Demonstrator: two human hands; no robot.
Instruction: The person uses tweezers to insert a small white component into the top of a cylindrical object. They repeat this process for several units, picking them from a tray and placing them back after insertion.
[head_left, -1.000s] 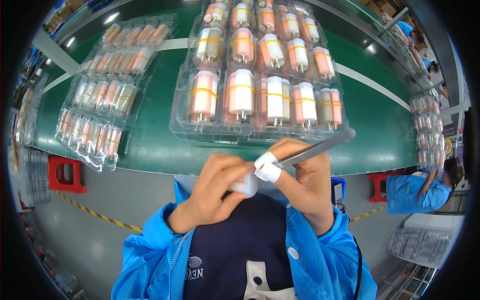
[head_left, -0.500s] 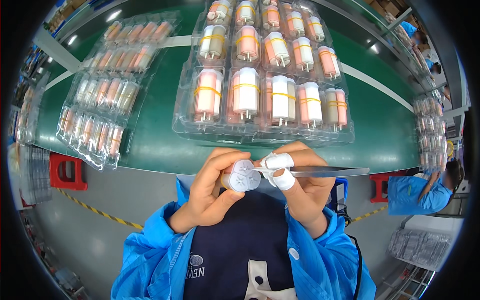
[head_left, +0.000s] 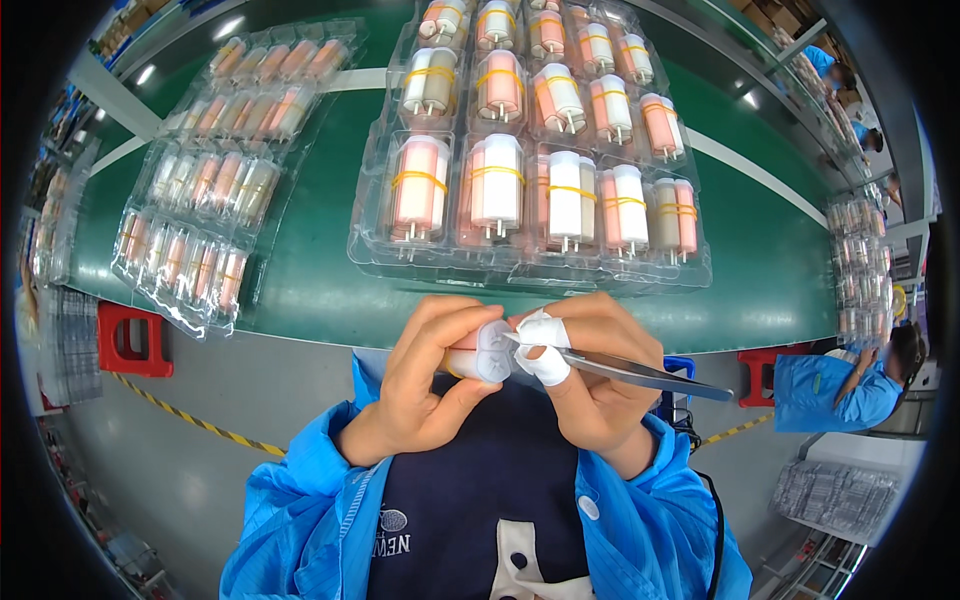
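Between the thumb and fingers of my left hand [head_left: 418, 388] is a bundle of pink and white cylinders [head_left: 464, 362]. Its pale, rounded end caps [head_left: 493, 352] face toward my other hand. My right hand [head_left: 605, 375] pinches a pair of metal tweezers [head_left: 655, 376], with white wrapping on the thumb and forefinger. The tweezers' tip is right by the end caps; whether it touches them I cannot tell. Beyond both hands, a stack of clear plastic trays [head_left: 400, 268] carries pink, white and grey cylinder bundles, each ringed by a yellow band.
Another clear tray [head_left: 205, 322] of bundles lies on the green table [head_left: 310, 220] at the left. Red stools [head_left: 135, 342] stand below the table edge. At the right, a person in blue [head_left: 835, 385] works beside more filled trays [head_left: 858, 270].
The bundle has turned in my left hand, so more of its side shows. My right hand has shifted slightly left, and the tweezers' far end has swung down toward me.
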